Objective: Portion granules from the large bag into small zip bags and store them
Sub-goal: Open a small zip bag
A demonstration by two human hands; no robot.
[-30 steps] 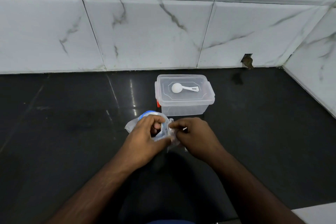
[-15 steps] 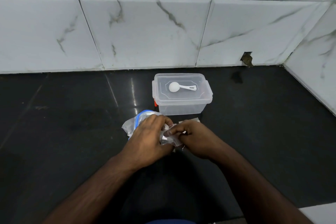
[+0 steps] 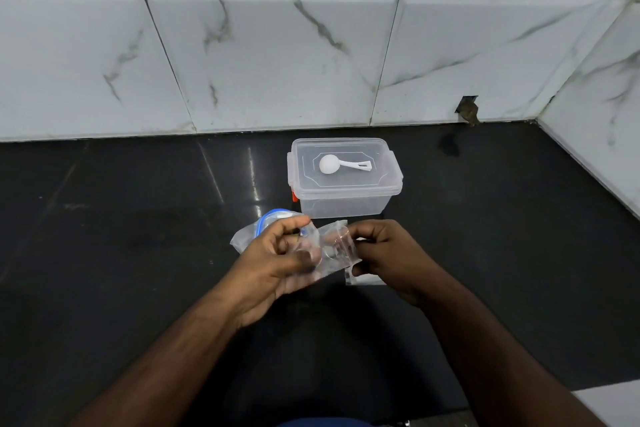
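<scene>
Closest to the camera, both forearms come up from the bottom edge, and a scrap of blue clothing is cut off down there too. The left hand has its fingers curled around a small clear zip bag, thumb pressed on the front of it, and the right hand pinches the bag's other edge between thumb and fingertips. The bag is so see-through that I honestly can't tell if there's anything in it, or whether the zip is closed. A second flat clear bag lies on the black counter just under the right hand, mostly hidden by it.

Compared with half a second ago, the small bag was scrunched up between the hands; now it's pulled out flatter and the hands sit a bit further apart.

Behind the left hand there's the large bag with a blue zip strip, lying on the counter and half covered by the fingers, so its contents don't show. Just past that stands a clear plastic box with its lid on and an orange clip on the left side. A white scoop rests on top of the lid. The box looks see-through, but what's inside is hard to make out. The marble-tile wall is at the back.
</scene>
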